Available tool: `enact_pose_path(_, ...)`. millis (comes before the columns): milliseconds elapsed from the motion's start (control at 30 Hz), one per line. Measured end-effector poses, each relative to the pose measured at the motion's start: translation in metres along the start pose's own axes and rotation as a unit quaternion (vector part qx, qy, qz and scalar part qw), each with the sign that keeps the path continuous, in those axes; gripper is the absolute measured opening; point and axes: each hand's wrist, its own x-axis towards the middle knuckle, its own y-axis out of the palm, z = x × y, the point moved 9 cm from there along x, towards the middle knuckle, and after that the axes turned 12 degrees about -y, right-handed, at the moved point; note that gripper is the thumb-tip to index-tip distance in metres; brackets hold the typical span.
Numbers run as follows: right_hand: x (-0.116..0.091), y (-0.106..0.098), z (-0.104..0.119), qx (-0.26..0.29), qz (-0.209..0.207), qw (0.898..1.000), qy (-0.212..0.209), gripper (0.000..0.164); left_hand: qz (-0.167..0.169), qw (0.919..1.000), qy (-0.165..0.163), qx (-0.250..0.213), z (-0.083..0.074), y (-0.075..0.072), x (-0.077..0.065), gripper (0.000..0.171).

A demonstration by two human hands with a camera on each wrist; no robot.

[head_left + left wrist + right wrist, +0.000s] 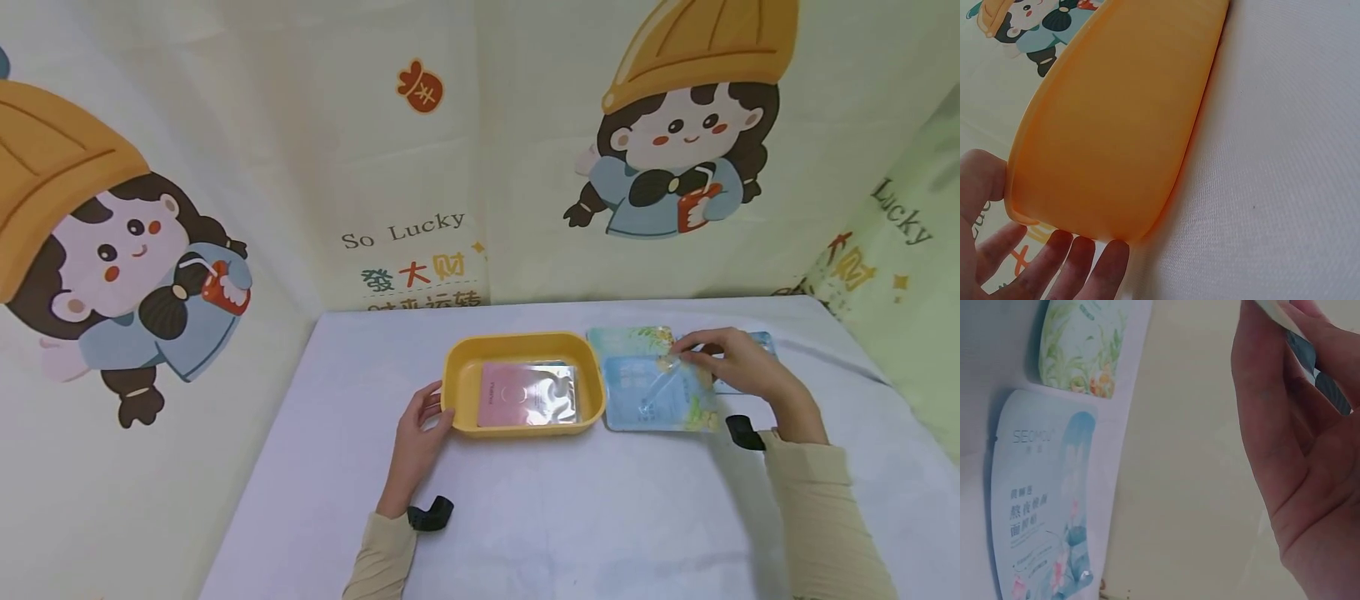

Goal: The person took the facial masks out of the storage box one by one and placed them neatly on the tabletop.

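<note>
My left hand (417, 437) grips the left end of a yellow plastic tray (463, 392). In the left wrist view the thumb is at the tray's rim, fingertips (1110, 256) against its end wall. A pink packet (501, 398) with a shiny clear part lies in the tray. Beyond the tray's right end, my right hand (738, 362) pinches the upper right corner of a light blue face mask packet (648, 404). That packet overlaps a green leaf-printed packet (618, 340) in the head view. Another blue packet (1041, 462) lies partly hidden behind my right hand.
A white cloth covers the table (570, 517). Behind it hangs a pale curtain (540, 258) printed with cartoon figures and lettering. Black wrist cameras (431, 514) sit at both sleeves.
</note>
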Motion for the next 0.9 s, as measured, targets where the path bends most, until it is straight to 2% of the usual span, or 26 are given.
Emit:
enact_pose_path(100,0.000,0.004,-0.002,0.007,0.006,1.000,-0.004,0.016,-0.001,1.0000,0.000,0.002,-0.001,-0.001,-0.001,0.050)
enact_pose_path(367,-0.003,0.015,-0.015,0.006,0.030,0.999,0.016,0.016,0.010,0.9998,-0.010,0.013,-0.037,-0.001,-0.023,0.051)
enact_pose_path(667,-0.008,0.035,-0.027,0.048,0.072,0.995,0.044,0.014,0.009,0.9998,-0.015,0.013,-0.034,-0.002,-0.027,0.051)
enact_pose_path(900,-0.010,0.046,-0.035,0.041,0.096,0.993,0.052,0.014,0.010,0.9998,-0.013,0.015,-0.034,-0.003,-0.026,0.051)
